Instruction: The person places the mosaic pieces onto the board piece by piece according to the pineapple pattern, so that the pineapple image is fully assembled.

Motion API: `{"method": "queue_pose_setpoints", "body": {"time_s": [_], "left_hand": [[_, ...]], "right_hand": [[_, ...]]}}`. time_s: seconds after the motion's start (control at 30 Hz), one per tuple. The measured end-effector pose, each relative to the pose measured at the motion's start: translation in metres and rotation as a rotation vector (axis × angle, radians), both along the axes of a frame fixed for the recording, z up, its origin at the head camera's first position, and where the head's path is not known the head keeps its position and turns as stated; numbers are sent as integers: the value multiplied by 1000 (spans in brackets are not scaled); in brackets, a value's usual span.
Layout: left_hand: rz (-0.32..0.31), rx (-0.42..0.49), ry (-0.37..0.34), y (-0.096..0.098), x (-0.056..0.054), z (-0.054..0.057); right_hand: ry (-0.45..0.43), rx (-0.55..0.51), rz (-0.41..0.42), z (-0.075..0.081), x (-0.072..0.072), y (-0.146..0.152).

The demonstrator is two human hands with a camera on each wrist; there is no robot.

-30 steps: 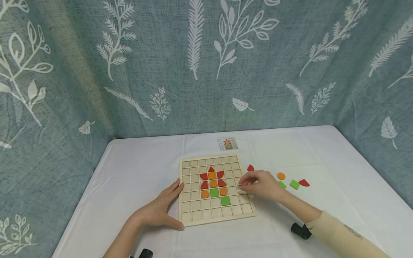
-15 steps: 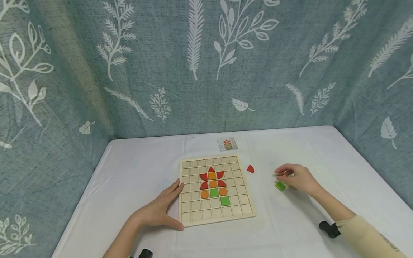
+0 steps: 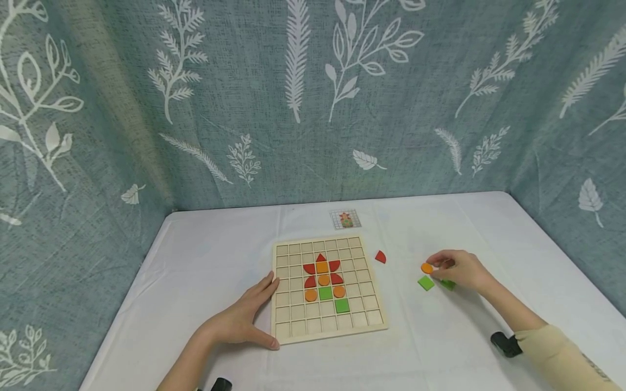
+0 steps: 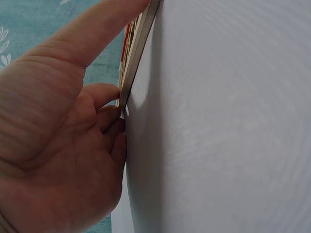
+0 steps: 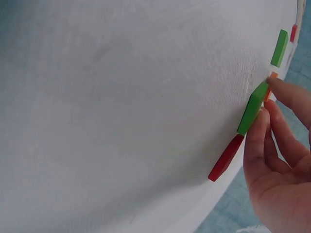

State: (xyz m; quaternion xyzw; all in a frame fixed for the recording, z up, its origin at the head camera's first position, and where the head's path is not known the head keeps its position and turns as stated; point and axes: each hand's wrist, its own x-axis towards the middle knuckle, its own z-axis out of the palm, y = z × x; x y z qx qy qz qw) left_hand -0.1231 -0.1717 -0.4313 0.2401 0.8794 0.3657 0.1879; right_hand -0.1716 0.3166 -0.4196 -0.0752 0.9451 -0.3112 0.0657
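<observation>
My left hand (image 3: 244, 314) lies along the left edge of a wooden grid board (image 3: 364, 317), fingers straight and thumb at the near corner. In the left wrist view its fingertips meet the board's side. On the board sit red quarter-circle pieces (image 3: 335, 265), orange pieces (image 3: 311, 295) and green squares (image 3: 342, 305). My right hand (image 3: 459, 269), to the right of the board, pinches an orange disc (image 3: 427, 268) between thumb and forefinger. One green square tile (image 3: 425, 283) lies just in front of it; another (image 5: 252, 109) is partly under the hand in the head view.
A red quarter-circle tile (image 3: 380, 257) lies beside the board's right edge. Another red tile (image 5: 226, 159) shows in the right wrist view, hidden by the hand from above. A small pattern card (image 3: 345, 219) is behind the board. A patterned curtain (image 3: 303, 108) surrounds the table.
My right hand has moved from the board's right edge to the loose tiles and now has its fingertips on the orange disc. The left hand and board stay in place.
</observation>
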Motion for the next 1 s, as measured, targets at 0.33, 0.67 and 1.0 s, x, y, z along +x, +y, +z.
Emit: {"method": "queue_pose_setpoints", "body": {"time_s": [0.33,0.67,1.0], "left_hand": [[-1,-6,1,0,0,1],[5,-1,3,0,-1,0],[9,4,-13,0,0,1]], "right_hand": [[-12,-27,-4,-1,-3,-3],[44,8,-16,-4,-7,-6],[-12,-196,-72,-1,-4,-33]]}}
